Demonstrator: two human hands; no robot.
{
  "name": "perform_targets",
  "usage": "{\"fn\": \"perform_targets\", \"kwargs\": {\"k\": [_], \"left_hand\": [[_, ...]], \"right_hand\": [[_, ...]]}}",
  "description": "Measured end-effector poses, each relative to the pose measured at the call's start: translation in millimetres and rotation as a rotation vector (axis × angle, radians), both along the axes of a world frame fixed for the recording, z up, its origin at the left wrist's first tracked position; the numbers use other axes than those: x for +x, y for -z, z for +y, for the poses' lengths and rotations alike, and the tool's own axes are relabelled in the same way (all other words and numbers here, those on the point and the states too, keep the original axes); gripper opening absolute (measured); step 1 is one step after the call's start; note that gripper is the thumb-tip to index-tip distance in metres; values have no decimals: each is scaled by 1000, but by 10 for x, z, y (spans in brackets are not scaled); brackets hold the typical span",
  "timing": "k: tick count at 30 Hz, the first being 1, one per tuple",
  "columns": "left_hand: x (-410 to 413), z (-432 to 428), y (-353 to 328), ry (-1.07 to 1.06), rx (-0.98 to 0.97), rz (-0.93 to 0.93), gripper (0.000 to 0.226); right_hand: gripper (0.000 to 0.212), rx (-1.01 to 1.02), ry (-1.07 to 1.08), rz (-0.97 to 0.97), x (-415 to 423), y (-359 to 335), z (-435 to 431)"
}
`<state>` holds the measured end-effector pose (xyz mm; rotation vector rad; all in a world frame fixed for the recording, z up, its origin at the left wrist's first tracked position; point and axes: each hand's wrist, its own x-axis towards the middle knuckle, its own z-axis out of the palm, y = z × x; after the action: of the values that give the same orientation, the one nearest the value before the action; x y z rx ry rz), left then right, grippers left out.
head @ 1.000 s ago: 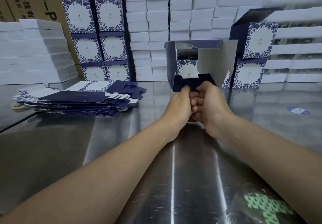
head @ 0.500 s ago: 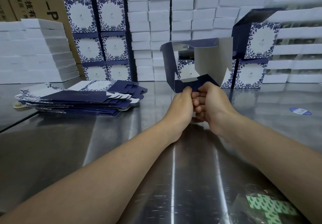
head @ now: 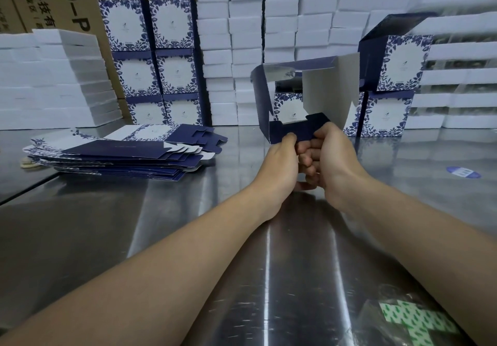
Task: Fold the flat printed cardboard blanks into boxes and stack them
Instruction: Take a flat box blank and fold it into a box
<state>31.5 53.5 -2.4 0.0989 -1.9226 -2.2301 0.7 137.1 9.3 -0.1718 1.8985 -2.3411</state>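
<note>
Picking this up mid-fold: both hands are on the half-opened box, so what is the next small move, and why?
Probably press the dark blue bottom flap inward to lock it. The left hand and right hand both pinch that flap at the near edge of the half-opened box, whose walls already stand open with white insides showing and whose end is not yet closed.

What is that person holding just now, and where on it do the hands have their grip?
A half-folded cardboard box, still open. Both hands grip its dark blue bottom flaps at the near lower edge: the left hand pinches one flap, the right hand the notched one.
</note>
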Motion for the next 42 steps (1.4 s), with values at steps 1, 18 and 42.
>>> {"fn": "perform_targets", "kwargs": {"k": [1, 18, 42], "left_hand": [[-4, -4, 2, 3, -5, 2, 44], [25, -23, 1, -2, -15, 23, 44], [5, -146, -5, -158, 28, -65, 38]], "right_hand": [[48, 0, 11, -1, -1, 2, 3], [43, 27, 110, 16, -99, -7, 72], [38, 102, 129, 163, -76, 111, -23]]}}
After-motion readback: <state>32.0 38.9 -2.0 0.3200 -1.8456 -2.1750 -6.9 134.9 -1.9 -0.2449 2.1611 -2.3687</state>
